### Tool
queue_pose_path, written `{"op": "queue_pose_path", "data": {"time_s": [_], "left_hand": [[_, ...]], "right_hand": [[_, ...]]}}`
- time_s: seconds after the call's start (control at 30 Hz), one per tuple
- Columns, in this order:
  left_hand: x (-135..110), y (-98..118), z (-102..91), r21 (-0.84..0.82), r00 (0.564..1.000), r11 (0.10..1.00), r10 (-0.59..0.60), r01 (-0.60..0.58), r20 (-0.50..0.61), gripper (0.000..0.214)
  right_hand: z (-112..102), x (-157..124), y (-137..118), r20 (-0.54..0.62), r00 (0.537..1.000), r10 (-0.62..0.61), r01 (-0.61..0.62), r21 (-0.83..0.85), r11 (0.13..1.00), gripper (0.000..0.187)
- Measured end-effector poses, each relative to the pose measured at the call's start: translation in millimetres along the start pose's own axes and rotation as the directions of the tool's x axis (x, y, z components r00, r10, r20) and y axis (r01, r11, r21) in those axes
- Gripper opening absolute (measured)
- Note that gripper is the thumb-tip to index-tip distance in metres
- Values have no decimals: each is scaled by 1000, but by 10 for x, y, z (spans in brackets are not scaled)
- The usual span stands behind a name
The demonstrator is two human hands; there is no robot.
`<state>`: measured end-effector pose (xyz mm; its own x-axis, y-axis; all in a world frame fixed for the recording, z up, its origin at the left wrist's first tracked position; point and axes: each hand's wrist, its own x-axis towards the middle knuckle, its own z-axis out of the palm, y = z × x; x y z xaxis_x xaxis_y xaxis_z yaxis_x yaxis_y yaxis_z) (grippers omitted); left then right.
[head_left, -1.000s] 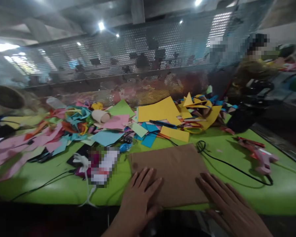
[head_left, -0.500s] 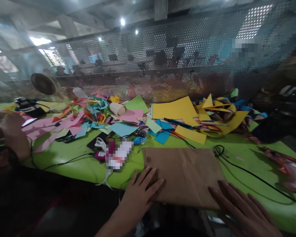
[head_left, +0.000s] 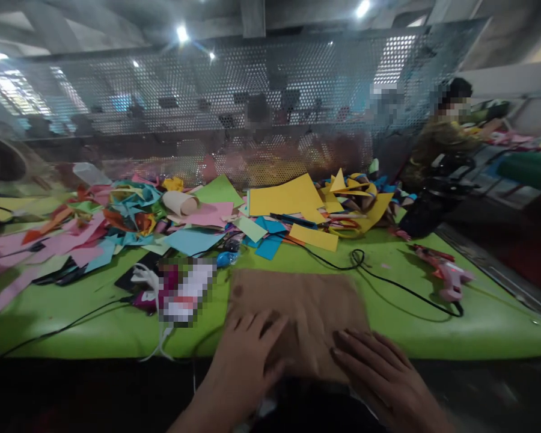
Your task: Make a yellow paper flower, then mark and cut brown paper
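Observation:
A flat sheet of brown paper (head_left: 297, 300), lightly creased down its middle, lies at the front edge of the green table. It may be a paper bag; I cannot tell. My left hand (head_left: 247, 355) rests open on its left part, fingers spread. On its right part my right hand (head_left: 379, 367) lies flat with the fingers stretched out. Both palms cover the lower corners of the sheet. Right of it, a pink glue gun (head_left: 451, 279) rests on the table with its black cord (head_left: 401, 285) running behind the paper.
A power strip with plugs (head_left: 155, 297) and a blurred-out white item (head_left: 189, 291) lie to the left. Behind, coloured paper scraps (head_left: 130, 204), yellow sheets (head_left: 284, 198) and scissors (head_left: 345, 227) pile against a perforated metal screen (head_left: 216, 114). A person (head_left: 451, 132) is at the far right.
My view has turned to the right, so the table's things sit further left. My right hand has come inward onto the brown paper; my left hand stays on it.

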<state>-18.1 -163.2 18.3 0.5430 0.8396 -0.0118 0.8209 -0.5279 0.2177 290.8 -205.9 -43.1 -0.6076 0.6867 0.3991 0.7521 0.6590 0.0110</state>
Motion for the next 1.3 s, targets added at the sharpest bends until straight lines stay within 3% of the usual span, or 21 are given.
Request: {"op": "queue_pose_path", "data": {"time_s": [0.07,0.2,0.4,0.63,1.0,1.17,1.3], "left_hand": [[171,23,17,30,999,999,-12,13,-37,59],[400,-5,215,90,993,994,77,-69,-90,65],[437,-65,425,126,989,987,111,-98,-99,67],[435,-95,436,170,981,978,141,-118,-132,68],[452,-33,441,173,983,976,153,-133,-102,68],[455,-16,398,129,989,984,135,-126,-64,63],[458,-18,354,93,990,986,141,-140,-12,62]], "right_hand": [[-51,20,-18,29,1000,0,-1,52,999,54],[-203,66,2,138,990,21,-44,168,985,65],[-243,270,163,242,952,185,-240,221,945,68],[-48,382,185,289,917,274,-322,131,938,63],[-52,368,157,258,911,322,-355,90,931,65],[-119,640,296,254,899,357,-390,93,916,50],[-85,965,448,269,918,290,-335,138,932,55]]}}
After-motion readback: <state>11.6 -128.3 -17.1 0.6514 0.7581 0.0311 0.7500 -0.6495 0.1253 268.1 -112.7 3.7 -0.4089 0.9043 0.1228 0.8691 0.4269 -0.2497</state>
